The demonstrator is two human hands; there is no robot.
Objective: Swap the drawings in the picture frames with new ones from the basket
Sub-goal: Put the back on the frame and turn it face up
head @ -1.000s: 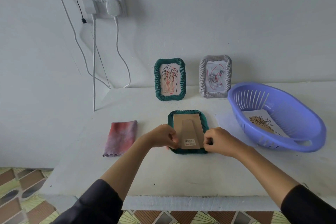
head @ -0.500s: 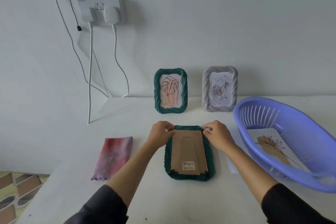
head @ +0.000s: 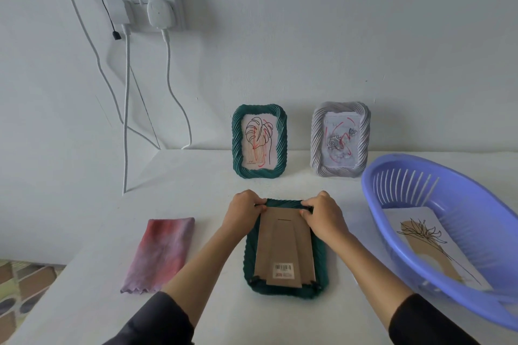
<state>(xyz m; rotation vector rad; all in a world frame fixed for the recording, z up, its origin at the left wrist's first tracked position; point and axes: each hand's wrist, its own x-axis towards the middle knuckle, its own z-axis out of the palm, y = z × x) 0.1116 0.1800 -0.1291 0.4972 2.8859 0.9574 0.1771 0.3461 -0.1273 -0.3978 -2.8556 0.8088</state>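
This seems to be a room in a home. A plain white-painted wall (head: 336, 36) carries a double socket (head: 143, 5) with two plugs and loose white cables (head: 126, 120). A white table (head: 196, 176) holds decorative picture frames (head: 236, 145), a plastic basket (head: 372, 193) and a folded cloth (head: 162, 255). The floor (head: 25, 283) has patterned brown and green tiles.

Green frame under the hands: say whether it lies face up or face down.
Face down: the green frame lies flat on the table, its cardboard back and barcode sticker facing up.
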